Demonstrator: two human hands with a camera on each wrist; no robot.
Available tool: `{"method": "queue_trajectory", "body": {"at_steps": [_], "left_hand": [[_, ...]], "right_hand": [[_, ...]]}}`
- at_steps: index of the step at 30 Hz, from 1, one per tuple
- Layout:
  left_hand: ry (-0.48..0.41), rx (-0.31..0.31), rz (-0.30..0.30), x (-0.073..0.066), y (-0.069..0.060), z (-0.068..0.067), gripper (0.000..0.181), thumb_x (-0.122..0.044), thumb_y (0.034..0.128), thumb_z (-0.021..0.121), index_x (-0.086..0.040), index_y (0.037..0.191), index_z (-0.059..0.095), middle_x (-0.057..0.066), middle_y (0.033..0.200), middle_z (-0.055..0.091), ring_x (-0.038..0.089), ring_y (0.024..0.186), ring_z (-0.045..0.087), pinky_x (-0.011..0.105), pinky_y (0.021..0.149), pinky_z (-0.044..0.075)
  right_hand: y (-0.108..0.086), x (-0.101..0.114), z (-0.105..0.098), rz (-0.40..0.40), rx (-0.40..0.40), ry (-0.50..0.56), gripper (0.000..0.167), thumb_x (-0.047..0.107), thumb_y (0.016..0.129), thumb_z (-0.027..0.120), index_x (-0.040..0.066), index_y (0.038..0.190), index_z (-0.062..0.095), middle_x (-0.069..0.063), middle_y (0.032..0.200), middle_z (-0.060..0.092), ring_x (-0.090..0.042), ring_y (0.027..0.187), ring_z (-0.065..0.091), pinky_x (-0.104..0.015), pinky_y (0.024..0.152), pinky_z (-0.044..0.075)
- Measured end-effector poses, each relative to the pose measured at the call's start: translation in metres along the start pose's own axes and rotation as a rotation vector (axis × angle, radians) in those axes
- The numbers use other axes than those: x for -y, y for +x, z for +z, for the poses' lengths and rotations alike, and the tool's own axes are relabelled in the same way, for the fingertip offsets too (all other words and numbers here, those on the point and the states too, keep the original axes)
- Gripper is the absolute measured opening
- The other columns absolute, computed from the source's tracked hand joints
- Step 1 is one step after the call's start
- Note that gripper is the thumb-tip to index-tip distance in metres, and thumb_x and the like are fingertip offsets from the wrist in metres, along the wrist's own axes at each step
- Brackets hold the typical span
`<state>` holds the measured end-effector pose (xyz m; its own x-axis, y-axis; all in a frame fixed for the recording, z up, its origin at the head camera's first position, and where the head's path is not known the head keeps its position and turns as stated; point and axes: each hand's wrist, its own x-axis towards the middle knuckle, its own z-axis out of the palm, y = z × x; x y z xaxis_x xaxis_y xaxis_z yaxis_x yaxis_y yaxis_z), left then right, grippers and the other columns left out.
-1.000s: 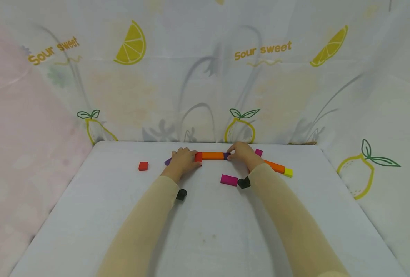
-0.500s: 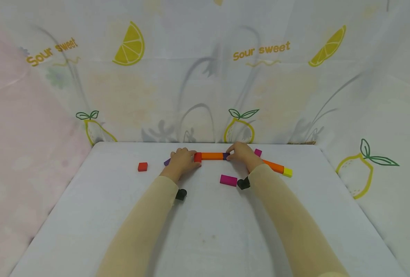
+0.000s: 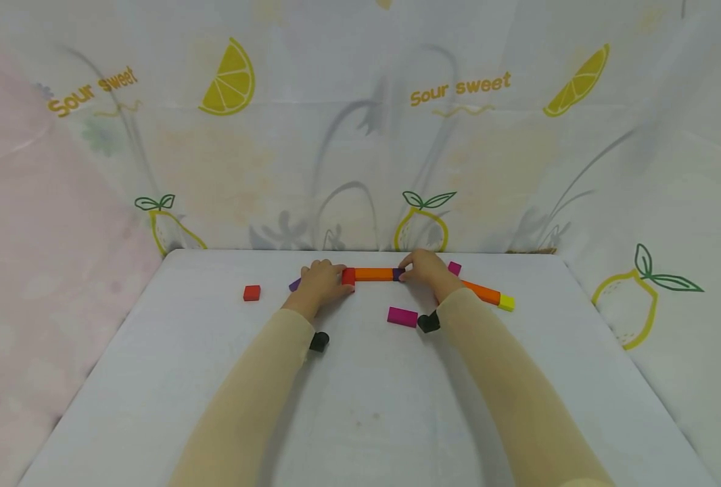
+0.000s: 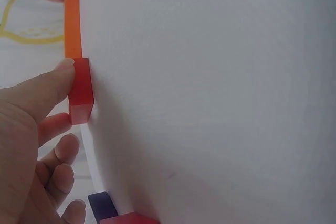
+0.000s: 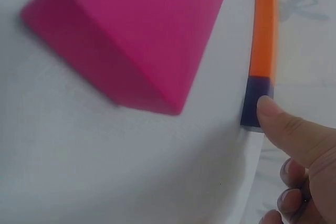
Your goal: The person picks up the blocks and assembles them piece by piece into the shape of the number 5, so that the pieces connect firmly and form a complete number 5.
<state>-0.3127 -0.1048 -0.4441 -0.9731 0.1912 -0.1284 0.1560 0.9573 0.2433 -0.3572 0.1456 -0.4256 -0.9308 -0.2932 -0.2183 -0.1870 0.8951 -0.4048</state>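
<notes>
Near the table's far edge, a row of blocks runs left to right: a red block [image 3: 349, 276], a long orange block [image 3: 374, 274] and a small dark purple block [image 3: 398, 274], end to end. My left hand [image 3: 320, 284] pinches the red block between thumb and index finger, as the left wrist view also shows; its other fingers are loosely bent. At the row's other end, my right hand [image 3: 426, 269] pinches the purple block, its thumb [image 5: 270, 109] laid on the side. The right index finger is hidden in the right wrist view. The orange block is bridged between both held blocks.
A red cube [image 3: 251, 293] lies left, and a purple block [image 3: 295, 285] is partly behind my left hand. Toward me is a magenta block [image 3: 402, 316]. To the right are a small magenta block [image 3: 454, 268], an orange block [image 3: 481, 292] and a yellow block [image 3: 506, 302]. Patterned cloth hangs behind.
</notes>
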Motion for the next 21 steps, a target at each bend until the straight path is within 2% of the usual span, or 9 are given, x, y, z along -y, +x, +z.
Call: {"method": "queue_trajectory", "body": {"at_steps": [13, 21], "left_hand": [[-0.016, 0.0, -0.012, 0.0006, 0.0026, 0.0022, 0.065, -0.048, 0.0918, 0.069, -0.017, 0.146, 0.054, 0.016, 0.127, 0.058, 0.034, 0.114, 0.048, 0.048, 0.092, 0.036], [-0.032, -0.008, -0.022, -0.0009, 0.0001, 0.001, 0.064, -0.047, 0.092, 0.068, -0.016, 0.146, 0.054, 0.016, 0.128, 0.058, 0.034, 0.115, 0.048, 0.049, 0.094, 0.036]], "right_hand": [[0.0026, -0.0018, 0.0027, 0.007, -0.005, 0.002, 0.034, 0.02, 0.093, 0.073, 0.012, 0.126, 0.072, -0.012, 0.131, 0.064, -0.032, 0.125, 0.053, -0.046, 0.11, 0.038], [0.0008, -0.0004, 0.0012, -0.019, -0.002, -0.008, 0.034, 0.02, 0.093, 0.073, 0.009, 0.126, 0.071, -0.013, 0.132, 0.063, -0.032, 0.125, 0.053, -0.047, 0.11, 0.037]]}}
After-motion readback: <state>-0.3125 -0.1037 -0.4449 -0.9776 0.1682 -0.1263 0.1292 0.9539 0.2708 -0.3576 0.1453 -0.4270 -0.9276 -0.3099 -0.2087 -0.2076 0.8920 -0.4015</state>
